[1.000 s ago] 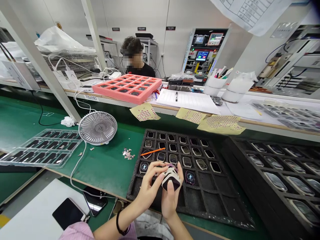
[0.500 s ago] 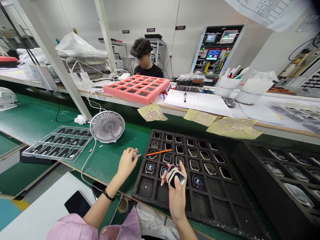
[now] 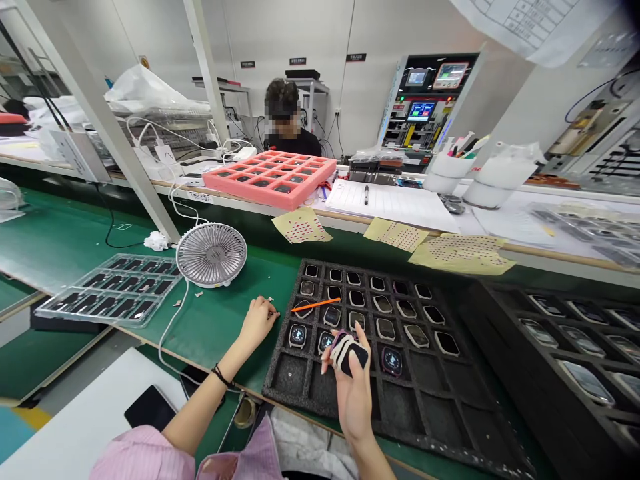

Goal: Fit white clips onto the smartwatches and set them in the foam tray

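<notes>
My right hand (image 3: 353,393) grips a square smartwatch (image 3: 349,353) with black and white stripes across it and a purple edge, holding it above the black foam tray (image 3: 290,377). My left hand (image 3: 259,320) rests curled on the green bench mat (image 3: 215,327), beside the tray's left edge. It covers the spot where small silver pieces lay, and only a few bits show by its fingertips. Several watches sit in the tray's cells, and an orange stick (image 3: 316,305) lies across them.
A small white fan (image 3: 211,255) stands left of the tray, near a clear tray of black parts (image 3: 107,300). A second dark foam tray (image 3: 565,360) lies right. Beyond are yellow dotted sheets (image 3: 303,225), a pink foam tray (image 3: 270,179) and a seated co-worker (image 3: 285,120).
My left hand has let go of the watch and moved left onto the mat by the silver pieces. My right hand has kept the watch and turned it slightly.
</notes>
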